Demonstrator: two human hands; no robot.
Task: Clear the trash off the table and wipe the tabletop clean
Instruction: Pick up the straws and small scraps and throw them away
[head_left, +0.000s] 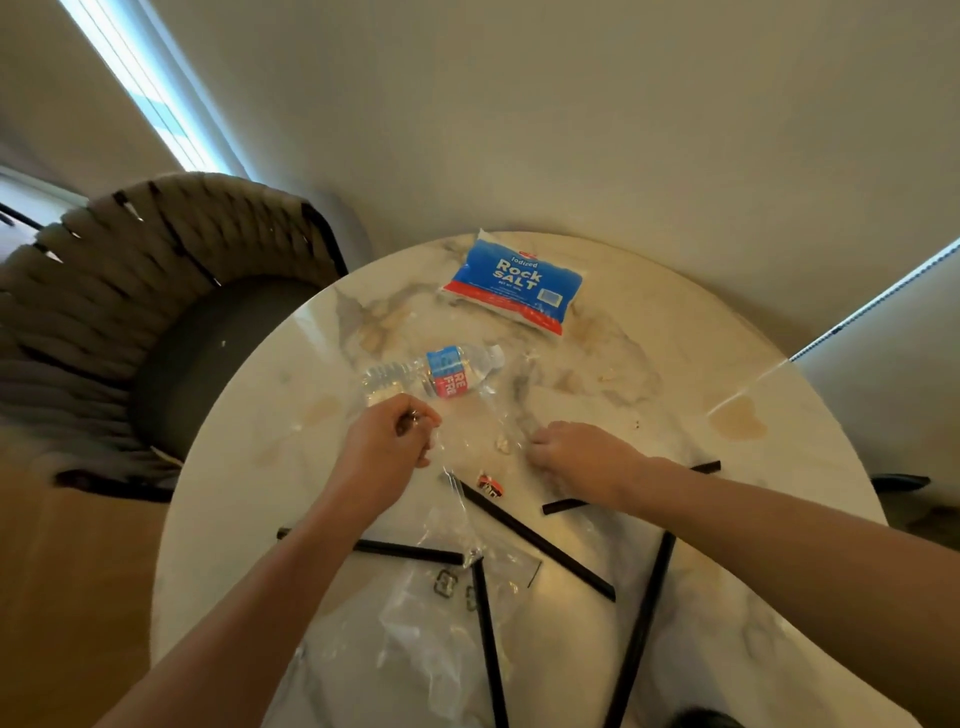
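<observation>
On the round marble table (675, 364) my left hand (387, 447) pinches the edge of a clear plastic wrapper (478, 431) that lies between my hands. My right hand (576, 452) has its fingers curled on the wrapper's other side. An empty plastic bottle (441, 371) lies on its side just beyond my left hand. Several black straws (535, 540) lie scattered in front of me, with a small orange scrap (489, 483) among them. More clear plastic (415, 639) lies at the near edge. A brown stain (737, 418) marks the tabletop at the right.
A blue bag of rock salt (514, 283) lies at the far side of the table. A woven chair (156, 312) stands at the left, close to the table's rim. A beige wall runs behind the table.
</observation>
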